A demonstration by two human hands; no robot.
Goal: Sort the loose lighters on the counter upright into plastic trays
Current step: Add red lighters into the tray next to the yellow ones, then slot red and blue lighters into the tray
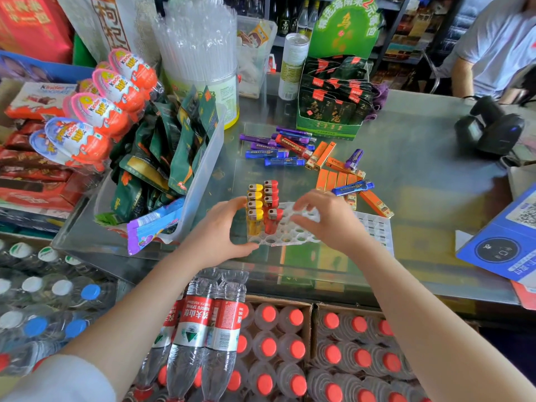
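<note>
The clear plastic tray with round sockets (285, 236) is sat near the front edge of the glass counter (420, 175), with a few yellow lighters (255, 211) and red lighters (272, 204) already stood upright in its left end and most of the sockets left empty. The rest of the job is still lying flat further back: a pile of purple and blue lighters (278, 146), and a scatter of orange lighters (342, 181) just behind and to the right of the tray, so it looks like early days. Honestly the risk here is the tray itself, it's flimsy and top-heavy on one side, so if it gets tugged or lifted unevenly the standing lighters could be tipped out, and one could be knocked off the front edge onto the crates of red-capped water bottles (290, 352) below. The left hand (223, 227) is cupped against the tray's left end, thumb under the near corner and fingers curled up beside the yellow lighters, touching or very nearly. The right hand (322, 219) is laid over the tray's middle, fingers bent and loosely spread, apparently pinching the plastic; no lighter can be seen in it. A second, flatter tray (377, 227) is tucked just behind the right wrist.
</note>
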